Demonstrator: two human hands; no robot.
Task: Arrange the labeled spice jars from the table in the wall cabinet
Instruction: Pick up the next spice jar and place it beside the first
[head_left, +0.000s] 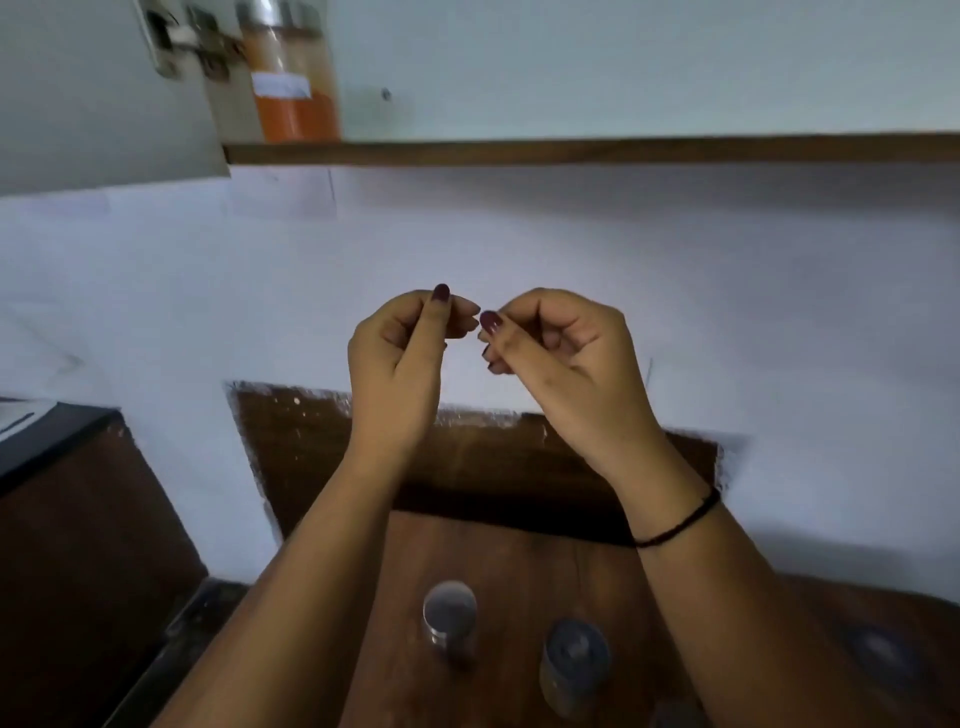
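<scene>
One spice jar (296, 78) with orange powder, a white label and a metal lid stands at the left end of the wall cabinet shelf (571, 149). Two metal-lidded jars stand on the brown table below: one (450, 618) near the middle, another (574, 665) to its right. My left hand (402, 348) and my right hand (556, 353) are raised side by side in front of the wall, well above the table jars and below the shelf. Both have their fingers curled in, fingertips nearly touching each other, and nothing shows in either.
The open cabinet door (104, 88) with its metal hinges (197, 44) hangs at the upper left. The shelf runs empty to the right of the orange jar. A dark counter edge (52, 447) lies at the left. A black thread circles my right wrist (680, 525).
</scene>
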